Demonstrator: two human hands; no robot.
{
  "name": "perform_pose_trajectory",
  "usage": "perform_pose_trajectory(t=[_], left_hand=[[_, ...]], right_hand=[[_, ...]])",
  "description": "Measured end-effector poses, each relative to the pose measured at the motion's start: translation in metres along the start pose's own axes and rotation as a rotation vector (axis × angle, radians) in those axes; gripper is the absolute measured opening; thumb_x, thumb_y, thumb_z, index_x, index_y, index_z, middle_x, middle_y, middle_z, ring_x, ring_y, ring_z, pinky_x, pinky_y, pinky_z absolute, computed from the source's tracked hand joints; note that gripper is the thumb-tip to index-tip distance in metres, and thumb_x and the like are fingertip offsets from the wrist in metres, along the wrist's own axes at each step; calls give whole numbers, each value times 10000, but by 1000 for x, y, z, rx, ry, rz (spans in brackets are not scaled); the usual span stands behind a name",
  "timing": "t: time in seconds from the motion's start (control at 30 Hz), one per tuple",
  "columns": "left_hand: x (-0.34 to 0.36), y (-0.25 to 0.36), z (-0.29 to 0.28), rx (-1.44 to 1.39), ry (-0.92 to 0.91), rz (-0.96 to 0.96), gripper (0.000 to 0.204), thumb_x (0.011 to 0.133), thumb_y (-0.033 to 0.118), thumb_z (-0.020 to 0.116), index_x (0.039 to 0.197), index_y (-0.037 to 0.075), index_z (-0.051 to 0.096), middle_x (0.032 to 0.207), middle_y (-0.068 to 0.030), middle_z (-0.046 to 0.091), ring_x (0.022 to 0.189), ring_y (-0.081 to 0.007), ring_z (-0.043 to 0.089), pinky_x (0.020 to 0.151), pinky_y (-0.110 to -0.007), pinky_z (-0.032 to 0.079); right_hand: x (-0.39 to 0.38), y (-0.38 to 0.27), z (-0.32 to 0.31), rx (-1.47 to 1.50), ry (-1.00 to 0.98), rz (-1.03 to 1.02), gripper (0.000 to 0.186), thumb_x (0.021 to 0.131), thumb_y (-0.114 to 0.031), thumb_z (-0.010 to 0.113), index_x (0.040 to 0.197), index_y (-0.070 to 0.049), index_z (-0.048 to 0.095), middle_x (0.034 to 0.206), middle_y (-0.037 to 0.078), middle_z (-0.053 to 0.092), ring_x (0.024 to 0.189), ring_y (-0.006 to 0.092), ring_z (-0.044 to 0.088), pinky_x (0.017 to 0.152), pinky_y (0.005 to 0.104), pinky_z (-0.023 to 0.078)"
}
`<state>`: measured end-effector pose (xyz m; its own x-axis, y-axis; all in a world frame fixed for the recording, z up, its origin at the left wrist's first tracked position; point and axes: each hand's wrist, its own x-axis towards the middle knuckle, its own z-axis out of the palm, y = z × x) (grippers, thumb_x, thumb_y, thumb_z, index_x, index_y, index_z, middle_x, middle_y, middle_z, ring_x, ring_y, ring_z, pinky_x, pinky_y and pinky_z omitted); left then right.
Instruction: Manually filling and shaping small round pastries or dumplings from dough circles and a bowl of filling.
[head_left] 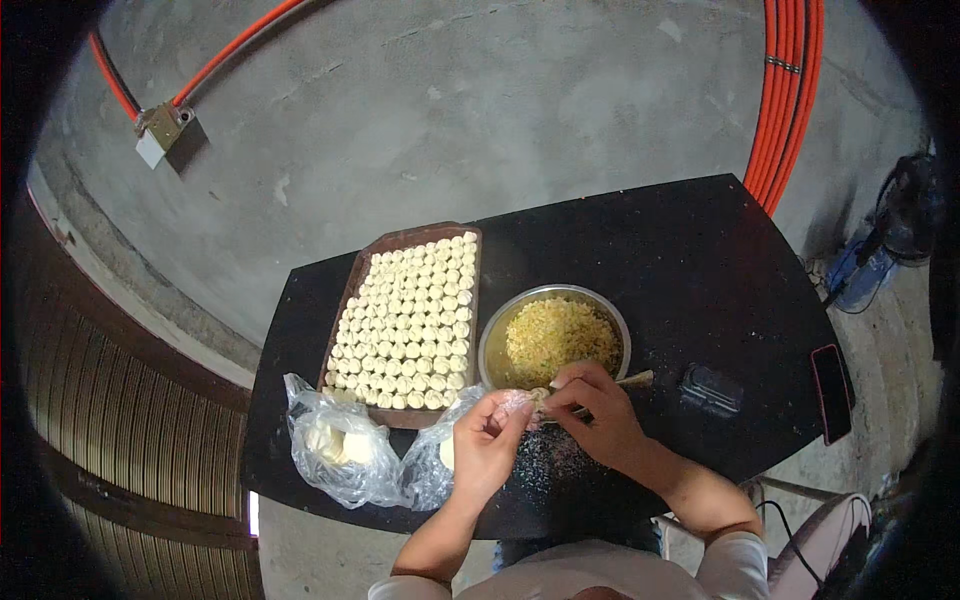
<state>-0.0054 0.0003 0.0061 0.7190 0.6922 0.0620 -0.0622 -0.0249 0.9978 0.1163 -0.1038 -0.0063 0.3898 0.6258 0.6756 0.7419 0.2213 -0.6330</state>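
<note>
My left hand [487,442] pinches a small dumpling [539,395] at the near edge of a round metal bowl [486,350]. The fingertips of my right hand [603,415] close on the same piece from the other side, partly hiding it. Crumbly yellow filling [558,335] lies in the bowl. Left of the bowl, a brown tray [402,417] carries tight rows of small pale dumplings [410,320]. Beside my left wrist sits a clear plastic bag [432,472] with something pale inside.
Another clear bag [372,478] with pale dough lies at the table's near left. Right of the bowl are a utensil handle [637,379] and a clear plastic box [712,388]. A phone [832,393] rests at the black table's [690,270] right edge. White powder speckles the near surface.
</note>
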Motion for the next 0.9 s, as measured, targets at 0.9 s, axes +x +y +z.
perform_pose_trajectory(t=[0.9], left_hand=[[0, -4, -3, -210, -124, -88, 229, 854, -50, 539, 1082, -52, 567, 1022, -111, 632, 903, -135, 609, 809, -245, 493]], right_hand=[[-7, 4, 0, 556, -33, 595, 120, 817, 16, 605, 919, -16, 551, 901, 32, 573, 841, 83, 569, 745, 235, 503]])
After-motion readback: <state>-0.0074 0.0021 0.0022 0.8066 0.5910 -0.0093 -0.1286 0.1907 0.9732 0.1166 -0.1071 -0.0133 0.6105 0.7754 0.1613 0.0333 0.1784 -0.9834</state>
